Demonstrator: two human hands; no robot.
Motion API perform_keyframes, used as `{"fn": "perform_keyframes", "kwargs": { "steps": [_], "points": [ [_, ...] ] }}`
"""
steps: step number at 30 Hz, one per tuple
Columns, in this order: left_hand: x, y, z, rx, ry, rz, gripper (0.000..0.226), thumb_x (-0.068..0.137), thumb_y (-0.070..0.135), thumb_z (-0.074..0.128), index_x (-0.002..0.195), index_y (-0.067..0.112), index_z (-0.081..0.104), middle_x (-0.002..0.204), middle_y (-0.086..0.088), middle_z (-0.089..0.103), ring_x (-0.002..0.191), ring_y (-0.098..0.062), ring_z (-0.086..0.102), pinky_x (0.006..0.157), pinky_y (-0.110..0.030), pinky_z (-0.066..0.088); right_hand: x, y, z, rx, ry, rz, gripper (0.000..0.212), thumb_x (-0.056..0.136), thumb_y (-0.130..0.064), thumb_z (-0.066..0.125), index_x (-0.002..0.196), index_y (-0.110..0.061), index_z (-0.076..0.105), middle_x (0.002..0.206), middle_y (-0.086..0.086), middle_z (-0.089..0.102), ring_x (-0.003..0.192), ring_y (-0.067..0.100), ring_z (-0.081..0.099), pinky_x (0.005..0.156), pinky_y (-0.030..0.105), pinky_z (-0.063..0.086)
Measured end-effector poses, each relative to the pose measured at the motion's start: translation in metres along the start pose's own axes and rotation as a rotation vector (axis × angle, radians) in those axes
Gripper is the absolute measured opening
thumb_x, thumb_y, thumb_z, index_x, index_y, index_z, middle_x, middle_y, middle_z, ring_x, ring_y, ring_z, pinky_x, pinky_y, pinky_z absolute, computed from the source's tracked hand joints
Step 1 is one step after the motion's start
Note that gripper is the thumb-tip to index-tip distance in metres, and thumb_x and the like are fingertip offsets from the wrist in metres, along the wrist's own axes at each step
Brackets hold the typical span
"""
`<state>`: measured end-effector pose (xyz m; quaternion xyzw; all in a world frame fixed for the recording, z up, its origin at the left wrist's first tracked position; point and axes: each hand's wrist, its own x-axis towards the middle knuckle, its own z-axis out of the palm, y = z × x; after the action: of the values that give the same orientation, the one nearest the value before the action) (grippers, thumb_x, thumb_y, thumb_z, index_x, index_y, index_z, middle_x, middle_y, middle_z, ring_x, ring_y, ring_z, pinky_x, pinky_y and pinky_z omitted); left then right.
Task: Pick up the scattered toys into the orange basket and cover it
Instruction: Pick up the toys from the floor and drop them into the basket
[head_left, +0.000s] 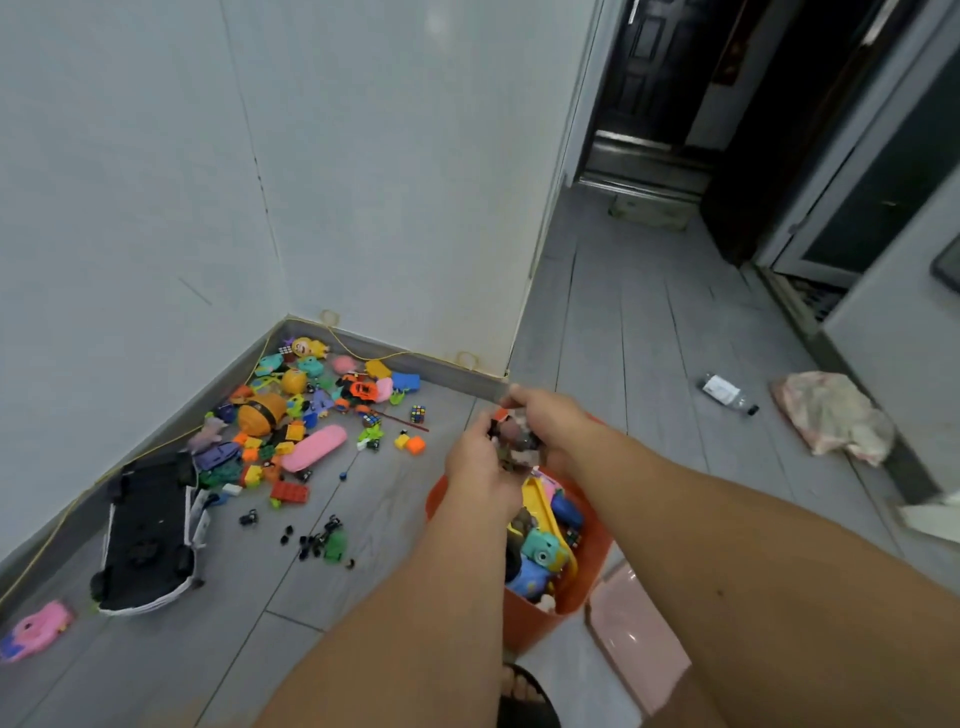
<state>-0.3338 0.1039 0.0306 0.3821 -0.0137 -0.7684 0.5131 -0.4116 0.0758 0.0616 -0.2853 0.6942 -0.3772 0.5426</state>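
A: The left hand (478, 465) and right hand (548, 421), fingers curled, clutch a blurred clump of small toys (517, 441) just above the orange basket (535, 623). The danger?

B: Pieces spilling past the rim. Count: one basket, one black toy car (145, 535) far left, and dozens of scattered toys (260, 410) left of the hands.
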Motion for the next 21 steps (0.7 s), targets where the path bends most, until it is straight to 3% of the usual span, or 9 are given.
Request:
{"fn": "perform_keyframes", "kwargs": {
  "steps": [2, 5, 9, 12, 15, 16, 18, 19, 21],
  "points": [
    [0.006, 0.000, -0.002, 0.036, 0.005, -0.022, 0.024, 0.100, 0.025, 0.053, 0.097, 0.008, 0.069, 0.088, -0.013, 0.072, 0.073, -0.027, 0.068, 0.056, -0.029, 0.054, 0.008, -0.001, -0.001, 0.008, -0.015, 0.034, 0.032, 0.099, -0.043, 0.057, 0.091, -0.014, 0.066, 0.072, 0.009, 0.065, 0.053, 0.018, 0.056, 0.050, 0.029, 0.046],
    [0.020, -0.001, -0.008, 0.056, 0.037, -0.055, 0.039, 0.106, 0.037, 0.038, 0.109, 0.011, 0.068, 0.105, -0.016, 0.074, 0.093, -0.033, 0.069, 0.072, -0.040, 0.053, 0.020, -0.002, -0.001, -0.007, -0.044, 0.081, 0.046, 0.096, -0.056, 0.055, 0.101, -0.012, 0.067, 0.097, 0.014, 0.075, 0.058, 0.018, 0.058, 0.061, 0.033, 0.047],
    [0.041, -0.004, -0.014, 0.064, 0.052, -0.122, 0.062, 0.103, 0.059, 0.026, 0.127, 0.016, 0.063, 0.122, -0.021, 0.070, 0.113, -0.042, 0.065, 0.102, -0.058, 0.047, 0.028, -0.002, -0.010, 0.037, -0.075, 0.196, 0.059, 0.096, -0.063, 0.051, 0.110, -0.008, 0.065, 0.069, 0.011, 0.073, 0.056, 0.018, 0.059, 0.067, 0.034, 0.051],
    [0.050, -0.006, -0.016, 0.051, 0.092, -0.125, 0.061, 0.102, 0.062, 0.030, 0.121, 0.015, 0.063, 0.125, -0.024, 0.064, 0.111, -0.043, 0.064, 0.098, -0.061, 0.049, 0.033, -0.002, -0.022, 0.036, -0.080, 0.249, 0.069, 0.092, -0.072, 0.049, 0.112, -0.008, 0.067, 0.095, 0.011, 0.068, 0.071, 0.021, 0.061, 0.065, 0.034, 0.053],
    [0.059, -0.011, -0.017, 0.045, 0.096, -0.129, 0.063, 0.099, 0.065, 0.031, 0.119, 0.016, 0.066, 0.135, -0.021, 0.057, 0.113, -0.040, 0.062, 0.100, -0.063, 0.046, 0.043, 0.001, -0.034, 0.030, -0.087, 0.271, 0.075, 0.089, -0.077, 0.044, 0.115, -0.011, 0.067, 0.082, 0.001, 0.058, 0.061, 0.014, 0.047, 0.064, 0.028, 0.044],
    [0.061, -0.013, -0.017, 0.049, 0.105, -0.125, 0.064, 0.099, 0.066, 0.031, 0.118, 0.016, 0.067, 0.137, -0.019, 0.056, 0.114, -0.039, 0.061, 0.102, -0.063, 0.044, 0.046, 0.002, -0.037, 0.037, -0.104, 0.280, 0.076, 0.088, -0.079, 0.043, 0.115, -0.012, 0.067, 0.082, 0.000, 0.059, 0.064, 0.014, 0.051, 0.067, 0.031, 0.044],
    [0.065, -0.016, -0.017, 0.061, 0.115, -0.122, 0.067, 0.098, 0.067, 0.029, 0.116, 0.015, 0.068, 0.139, -0.016, 0.057, 0.116, -0.038, 0.059, 0.104, -0.061, 0.042, 0.050, 0.006, -0.043, 0.020, -0.117, 0.271, 0.077, 0.089, -0.079, 0.041, 0.121, -0.014, 0.066, 0.117, 0.007, 0.067, 0.108, 0.022, 0.064, 0.086, 0.044, 0.049],
    [0.065, -0.017, -0.017, 0.067, 0.113, -0.120, 0.068, 0.099, 0.067, 0.028, 0.114, 0.014, 0.068, 0.139, -0.014, 0.057, 0.119, -0.038, 0.057, 0.106, -0.061, 0.040, 0.051, 0.007, -0.045, 0.002, -0.116, 0.265, 0.077, 0.089, -0.078, 0.040, 0.125, -0.015, 0.066, 0.138, 0.011, 0.059, 0.130, 0.031, 0.054, 0.094, 0.052, 0.045],
    [0.063, -0.019, -0.016, 0.070, 0.097, -0.115, 0.068, 0.100, 0.067, 0.027, 0.113, 0.013, 0.067, 0.137, -0.012, 0.057, 0.125, -0.038, 0.055, 0.110, -0.062, 0.036, 0.051, 0.007, -0.048, -0.011, -0.120, 0.253, 0.077, 0.090, -0.078, 0.040, 0.131, -0.016, 0.063, 0.152, 0.014, 0.046, 0.140, 0.038, 0.041, 0.097, 0.060, 0.041]
  ]
}}
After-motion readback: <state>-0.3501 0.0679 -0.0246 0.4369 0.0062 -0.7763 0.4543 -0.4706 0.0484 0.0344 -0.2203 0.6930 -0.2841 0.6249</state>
